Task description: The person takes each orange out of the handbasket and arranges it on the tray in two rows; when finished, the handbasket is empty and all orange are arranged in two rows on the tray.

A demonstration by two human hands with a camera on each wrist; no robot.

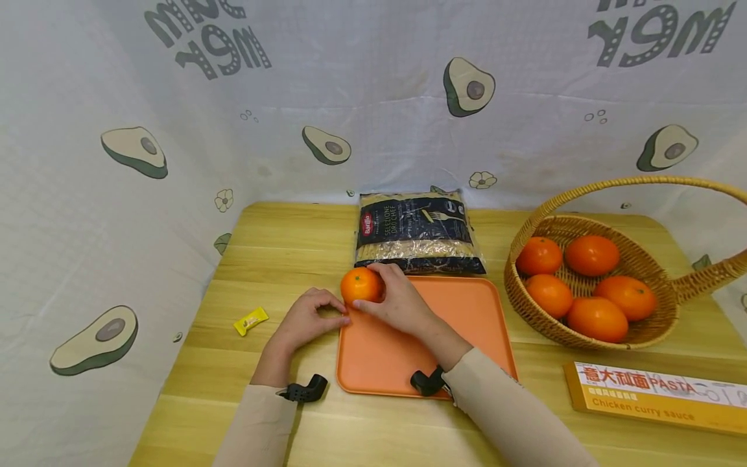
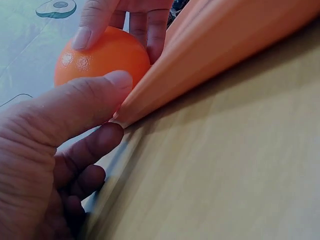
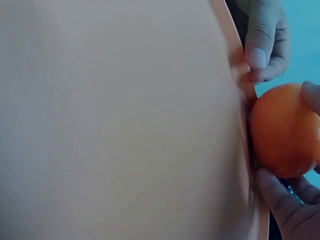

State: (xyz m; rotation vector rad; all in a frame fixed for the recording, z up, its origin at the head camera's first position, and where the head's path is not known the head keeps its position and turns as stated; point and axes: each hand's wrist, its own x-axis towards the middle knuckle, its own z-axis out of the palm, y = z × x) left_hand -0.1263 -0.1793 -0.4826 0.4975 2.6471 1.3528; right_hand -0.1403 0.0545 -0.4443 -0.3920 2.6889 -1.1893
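Observation:
In the head view my right hand (image 1: 399, 299) grips a round orange (image 1: 358, 287) at the far left corner of the flat orange-coloured tray (image 1: 420, 383). Its thumb and fingers sit on opposite sides of the fruit, as the right wrist view of the orange (image 3: 285, 131) also shows. My left hand (image 1: 309, 319) is just nearer to me, at the tray's left edge. Seen from the left wrist, the left thumb and forefinger pinch the tray's rim (image 2: 165, 85), close beside the fruit. The left hand's other fingers are curled below.
Behind the tray lies a bag of Barilla pasta (image 1: 417, 230). A wicker basket (image 1: 671, 292) with a tall handle holds several oranges on the right. A yellow pasta box (image 1: 653, 399) lies in front of it. One small yellow packet (image 1: 251, 321) is at left.

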